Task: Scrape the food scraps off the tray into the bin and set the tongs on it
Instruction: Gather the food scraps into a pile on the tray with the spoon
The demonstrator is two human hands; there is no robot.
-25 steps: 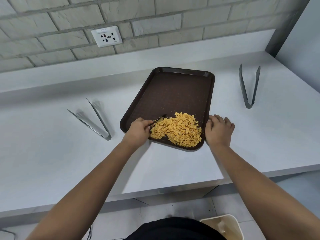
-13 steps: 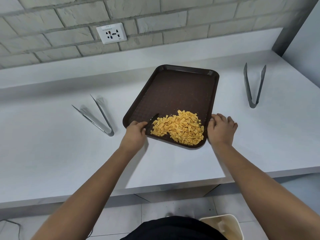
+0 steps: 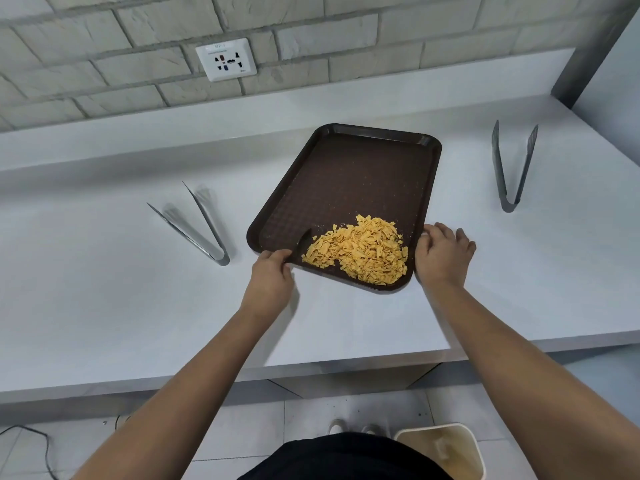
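A dark brown tray [image 3: 360, 174] lies at an angle on the white counter [image 3: 104, 306]. Yellow food scraps [image 3: 360, 254] are heaped in its near right corner. A small dark scraper [image 3: 304, 239] lies on the tray just left of the heap. My left hand [image 3: 272, 277] pinches the rim at the tray's near left corner. My right hand [image 3: 443, 258] rests on the counter against the tray's right edge, thumb on the rim, fingers loosely bent. One pair of metal tongs [image 3: 204, 233] lies left of the tray. Another pair [image 3: 509, 174] lies at the far right.
A cream bin [image 3: 446, 445] stands on the floor below the counter's front edge, at the lower right. A brick wall with a socket [image 3: 227, 58] backs the counter, and a grey wall [image 3: 609, 81] closes off the right end. A cable [image 3: 34, 441] trails on the floor at left.
My left hand drew back from the heap of scraps to the tray's near left corner, leaving the dark scraper on the tray. My right hand stayed at the tray's right edge.
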